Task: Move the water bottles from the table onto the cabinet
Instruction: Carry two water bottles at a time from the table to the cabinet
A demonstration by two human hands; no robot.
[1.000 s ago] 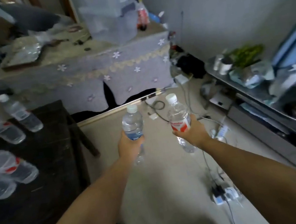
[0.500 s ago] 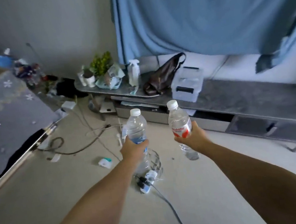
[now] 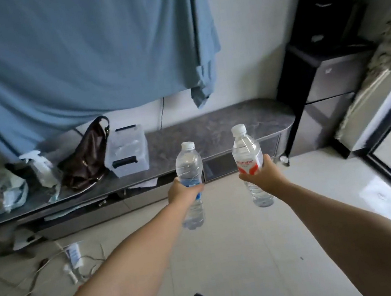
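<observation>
Carry phase. Left hand (image 3: 183, 191) grips blue bottle (image 3: 189, 171); right hand (image 3: 260, 176) grips red bottle (image 3: 246, 151), both upright over floor. View has swung from tabletop to cabinet (image 3: 224, 125); placement comes next.

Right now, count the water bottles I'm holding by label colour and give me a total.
Blue-label bottle, in the left hand: 1
Red-label bottle, in the right hand: 1
Total: 2
</observation>
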